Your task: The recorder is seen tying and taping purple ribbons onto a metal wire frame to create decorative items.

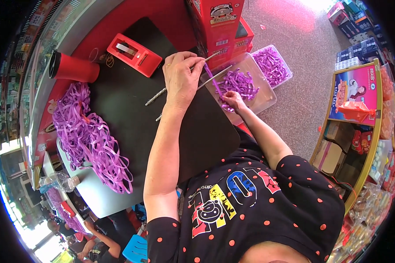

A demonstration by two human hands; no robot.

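Observation:
My left hand point(182, 74), a ring on one finger, is closed in a pinch near the far end of a thin grey metal rod point(156, 96). A second, similar rod point(218, 75) runs roughly parallel to it, under my wrist. From my left fingertips a short purple ribbon point(213, 79) stretches taut, crossing the second rod. Its other end is pinched in my right hand point(235, 101), which is closed over the near edge of a clear plastic tub point(267, 97). Many small purple ribbon pieces point(240, 84) lie in that tub. Whether my left hand also grips a rod is partly hidden.
A heap of long purple ribbons point(90, 136) lies along the black tabletop's point(202, 144) left side. Behind are a red tape dispenser point(134, 55), a red cup point(74, 68) and red boxes point(217, 30). Another tub point(289, 75) holds purple pieces. Shelving point(360, 144) stands right; people are lower left.

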